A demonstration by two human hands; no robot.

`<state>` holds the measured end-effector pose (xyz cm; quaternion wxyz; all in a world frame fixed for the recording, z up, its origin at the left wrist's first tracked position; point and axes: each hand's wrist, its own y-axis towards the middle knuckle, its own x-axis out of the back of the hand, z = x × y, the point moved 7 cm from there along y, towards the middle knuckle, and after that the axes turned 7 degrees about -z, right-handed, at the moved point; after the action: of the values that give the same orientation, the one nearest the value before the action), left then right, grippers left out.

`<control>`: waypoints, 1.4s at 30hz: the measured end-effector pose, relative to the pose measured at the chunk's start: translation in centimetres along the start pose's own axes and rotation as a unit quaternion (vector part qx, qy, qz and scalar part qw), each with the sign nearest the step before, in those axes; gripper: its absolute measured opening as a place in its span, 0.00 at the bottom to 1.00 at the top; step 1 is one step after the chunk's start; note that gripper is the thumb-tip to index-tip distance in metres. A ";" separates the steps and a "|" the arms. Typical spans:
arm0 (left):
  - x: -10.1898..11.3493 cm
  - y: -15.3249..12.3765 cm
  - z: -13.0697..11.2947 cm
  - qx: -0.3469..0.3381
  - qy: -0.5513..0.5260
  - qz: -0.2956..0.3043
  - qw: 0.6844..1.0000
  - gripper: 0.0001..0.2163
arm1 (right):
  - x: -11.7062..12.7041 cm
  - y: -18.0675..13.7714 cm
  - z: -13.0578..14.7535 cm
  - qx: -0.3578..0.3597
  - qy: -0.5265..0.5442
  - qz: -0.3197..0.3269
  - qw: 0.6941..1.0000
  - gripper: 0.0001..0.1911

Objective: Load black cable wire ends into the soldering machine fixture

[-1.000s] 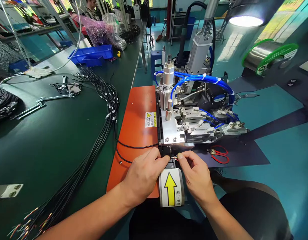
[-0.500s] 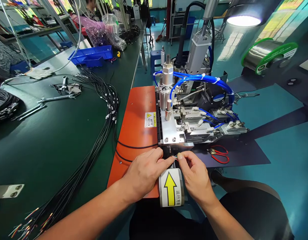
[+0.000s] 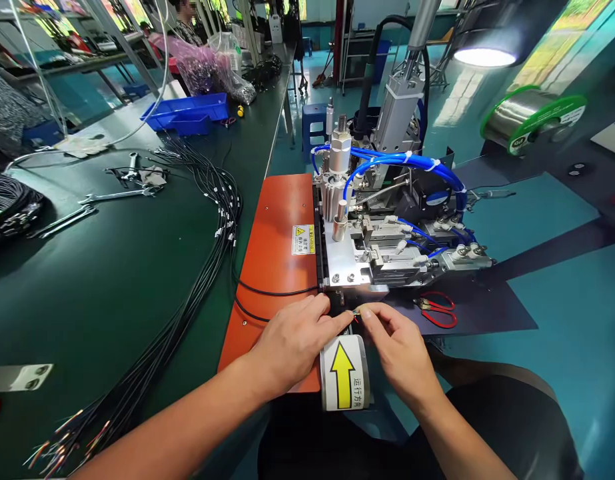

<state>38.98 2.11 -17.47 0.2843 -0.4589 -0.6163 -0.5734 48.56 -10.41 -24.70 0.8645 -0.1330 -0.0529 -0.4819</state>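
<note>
Hands nearly meet: the right hand (image 3: 402, 347) pinches coloured wires (image 3: 356, 314) just near of the machine (image 3: 337, 257); the left hand (image 3: 298, 340), its grip unclear, has slid right, leaving less wire showing and, likely, tighter control. Far left, a blue bin (image 3: 194, 125), contents indistinct, sits near a bulging pink bag (image 3: 197, 60).

Shows red on the small wires (image 3: 356, 318), orange on the plate (image 3: 280, 247), a yellow arrow (image 3: 343, 379) on the white label (image 3: 331, 392). Carries bright blue on the hoses (image 3: 412, 159) and tray (image 3: 190, 125), black on the cables (image 3: 218, 252).
</note>
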 end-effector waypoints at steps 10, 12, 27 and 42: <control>0.3 0.1 0.0 0.002 0.002 -0.010 1.000 0.16 | 1.3 -0.5 1.9 0.100 -0.053 -0.045 0.993 0.17; 0.3 0.1 0.0 0.005 0.002 -0.010 1.000 0.16 | 1.5 -0.9 2.4 0.149 -0.077 -0.068 0.983 0.13; 0.4 0.0 -0.1 -0.005 0.001 -0.032 0.999 0.16 | 0.8 -1.8 5.4 0.344 -0.144 -0.083 0.924 0.04; 0.3 0.0 -0.1 -0.001 0.012 -0.019 1.000 0.16 | 0.5 -2.1 5.6 0.381 -0.181 -0.085 0.903 0.06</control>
<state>38.85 2.10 -17.18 0.2806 -0.4405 -0.6205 -0.5849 47.23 -10.27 -18.85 0.7806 0.1266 -0.3994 -0.4639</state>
